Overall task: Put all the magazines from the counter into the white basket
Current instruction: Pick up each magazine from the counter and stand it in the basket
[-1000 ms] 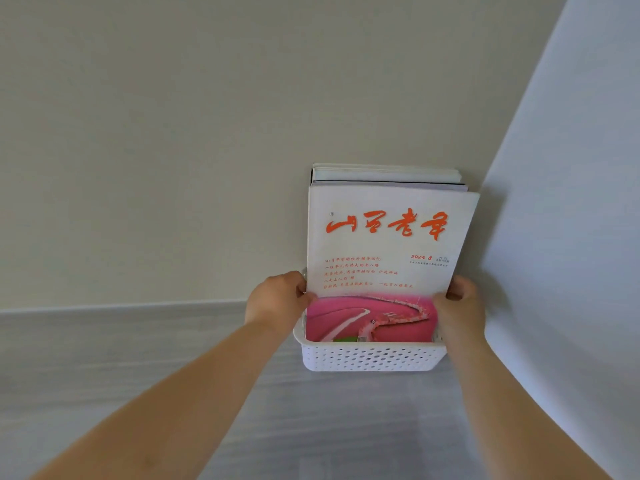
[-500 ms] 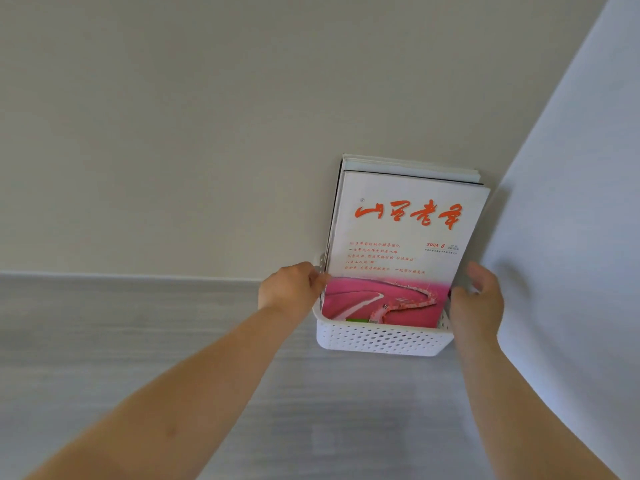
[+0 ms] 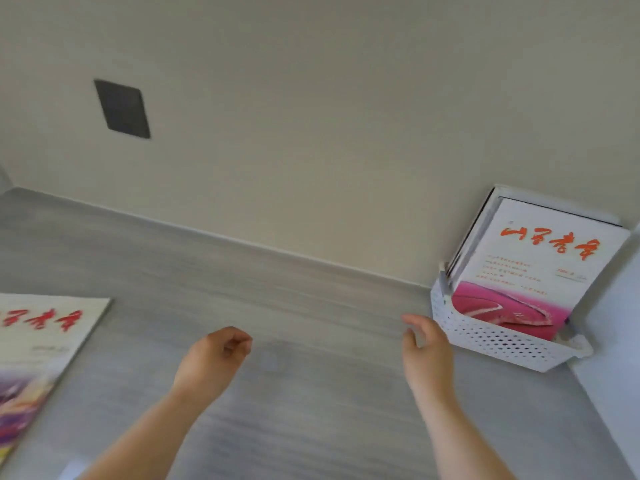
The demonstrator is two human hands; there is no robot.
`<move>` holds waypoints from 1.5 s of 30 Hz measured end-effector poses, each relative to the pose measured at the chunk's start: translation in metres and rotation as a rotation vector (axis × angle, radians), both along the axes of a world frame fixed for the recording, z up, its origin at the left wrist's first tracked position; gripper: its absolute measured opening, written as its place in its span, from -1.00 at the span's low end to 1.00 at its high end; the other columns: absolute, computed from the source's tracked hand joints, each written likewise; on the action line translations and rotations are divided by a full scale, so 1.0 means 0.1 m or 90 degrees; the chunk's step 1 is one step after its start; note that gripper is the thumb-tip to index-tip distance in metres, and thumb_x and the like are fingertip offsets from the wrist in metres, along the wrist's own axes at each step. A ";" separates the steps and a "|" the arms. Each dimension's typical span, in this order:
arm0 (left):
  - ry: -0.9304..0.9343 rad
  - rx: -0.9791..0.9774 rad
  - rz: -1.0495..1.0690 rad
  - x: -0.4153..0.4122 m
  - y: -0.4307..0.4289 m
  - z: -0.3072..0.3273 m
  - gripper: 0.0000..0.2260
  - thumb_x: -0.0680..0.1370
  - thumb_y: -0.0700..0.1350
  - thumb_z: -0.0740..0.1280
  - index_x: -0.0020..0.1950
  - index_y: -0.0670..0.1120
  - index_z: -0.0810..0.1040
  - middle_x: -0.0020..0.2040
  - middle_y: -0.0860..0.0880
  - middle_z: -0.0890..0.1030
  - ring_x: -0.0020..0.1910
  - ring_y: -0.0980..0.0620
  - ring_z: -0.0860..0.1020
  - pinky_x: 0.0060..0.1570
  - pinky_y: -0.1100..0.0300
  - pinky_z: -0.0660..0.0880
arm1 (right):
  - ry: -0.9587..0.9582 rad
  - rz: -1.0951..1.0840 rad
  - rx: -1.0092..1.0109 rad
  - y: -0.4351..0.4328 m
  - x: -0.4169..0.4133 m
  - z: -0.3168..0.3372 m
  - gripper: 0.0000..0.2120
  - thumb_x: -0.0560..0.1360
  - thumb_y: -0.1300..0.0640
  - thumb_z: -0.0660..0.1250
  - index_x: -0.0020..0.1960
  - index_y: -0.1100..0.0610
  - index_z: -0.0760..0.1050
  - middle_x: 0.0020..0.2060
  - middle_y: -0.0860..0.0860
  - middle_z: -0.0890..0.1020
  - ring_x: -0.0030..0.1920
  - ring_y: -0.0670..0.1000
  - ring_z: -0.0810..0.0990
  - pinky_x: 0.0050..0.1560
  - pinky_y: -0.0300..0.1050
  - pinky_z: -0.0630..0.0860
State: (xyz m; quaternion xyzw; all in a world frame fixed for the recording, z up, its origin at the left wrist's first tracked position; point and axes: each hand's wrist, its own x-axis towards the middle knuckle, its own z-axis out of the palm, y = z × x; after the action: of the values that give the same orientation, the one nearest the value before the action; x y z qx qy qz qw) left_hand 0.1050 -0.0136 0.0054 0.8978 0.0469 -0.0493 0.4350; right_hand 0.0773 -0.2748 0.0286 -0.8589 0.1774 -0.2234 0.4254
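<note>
Both grips empty: left hand [image 3: 211, 362] loosely curled, right hand [image 3: 427, 344] spread. Best lift the red-titled paper magazine [image 3: 45, 341] by its edge off the grey counter [image 3: 311, 299], then stand it in the white perforated basket [image 3: 502, 344].

The basket [image 3: 498, 341] is white, its walls patterned with rows of small round holes. The front magazine [image 3: 540, 268] in it has a white cover with orange-red title characters, faint orange text lines and a pink and magenta picture at the bottom. The flat magazine [image 3: 45, 344] has the same white cover and orange-red title, above a purple, pink and yellow picture. The counter [image 3: 277, 306] is pale grey with fine streaked grain. The wall [image 3: 311, 116] is beige, with a dark grey plate [image 3: 122, 109].
</note>
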 end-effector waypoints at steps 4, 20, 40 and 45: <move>0.031 0.043 0.108 -0.20 1.06 -0.10 -0.92 0.49 -0.10 0.28 -0.16 0.06 0.53 -0.15 -0.03 0.59 -0.19 0.00 0.49 -0.19 0.25 0.32 | 0.086 0.138 -0.046 0.96 0.09 -0.29 -0.85 0.41 0.40 0.27 -0.05 0.32 0.55 -0.02 0.22 0.63 0.09 0.20 0.53 0.14 -0.07 0.35; 0.244 0.319 0.296 -0.09 3.49 -0.43 -0.30 0.39 0.16 0.34 0.38 -0.11 0.13 0.35 -0.20 0.32 0.33 -0.23 0.26 0.30 -0.10 0.28 | 0.246 0.327 -0.325 2.99 0.20 -1.04 -0.51 0.50 -0.01 0.17 0.40 0.01 0.17 0.49 0.04 0.04 0.49 0.03 -0.05 0.43 -0.16 -0.15; 0.006 0.143 0.211 0.16 3.54 -0.02 -0.89 0.53 -0.20 0.19 0.05 -0.15 0.39 -0.28 -0.12 0.51 -0.42 -0.07 0.44 -0.43 0.18 0.35 | 0.346 0.357 -0.319 2.98 0.24 -0.96 -0.51 0.52 -0.04 0.13 0.41 -0.02 0.11 0.49 -0.01 0.01 0.49 -0.01 -0.06 0.43 -0.19 -0.14; -0.097 -0.050 0.161 0.13 3.13 0.37 -0.93 0.52 -0.20 0.24 -0.04 -0.05 0.39 -0.31 -0.06 0.58 -0.38 -0.12 0.55 -0.44 0.16 0.41 | 0.321 0.314 0.251 2.98 0.37 -0.52 -0.54 0.51 0.13 0.23 0.36 0.15 0.20 0.28 0.09 0.43 0.19 -0.03 0.41 0.09 -0.33 0.28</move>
State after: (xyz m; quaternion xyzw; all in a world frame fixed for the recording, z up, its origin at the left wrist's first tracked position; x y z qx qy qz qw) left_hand 0.1177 0.2997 0.0426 0.8683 0.1245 0.0720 0.4748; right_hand 0.1148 0.0235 -0.0237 -0.8053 0.1041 0.1412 0.5663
